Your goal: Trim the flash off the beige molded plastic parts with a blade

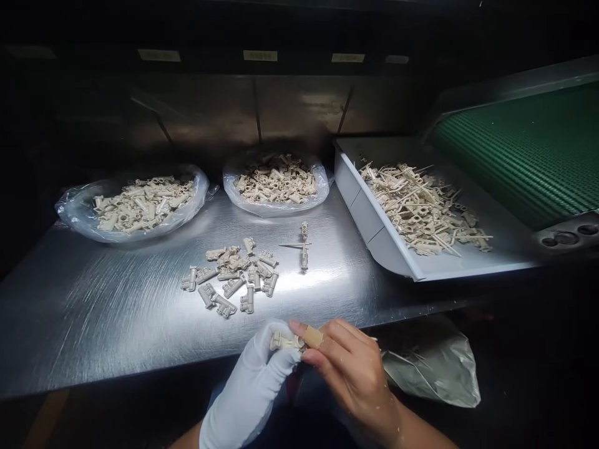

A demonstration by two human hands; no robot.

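Note:
My left hand (262, 368), in a white glove, pinches a small beige plastic fitting (286, 342) just past the table's front edge. My right hand (350, 365) is bare, with a tan tape wrap on one finger. Its thumb and finger close together at the fitting's right end, and a small dark bit shows there; what they grip is too hidden to name. Beyond my hands, a loose pile of similar fittings (234, 274) lies on the metal table (140, 318). A fitting piece with a thin sprue (303, 246) lies right of that pile.
Two clear plastic bags full of fittings, a left bag (70, 209) and a middle bag (276, 211), stand at the back. A grey tray (374, 227) holds sprued parts beside a green conveyor belt (538, 143). Below the table edge hangs a plastic bag (444, 368).

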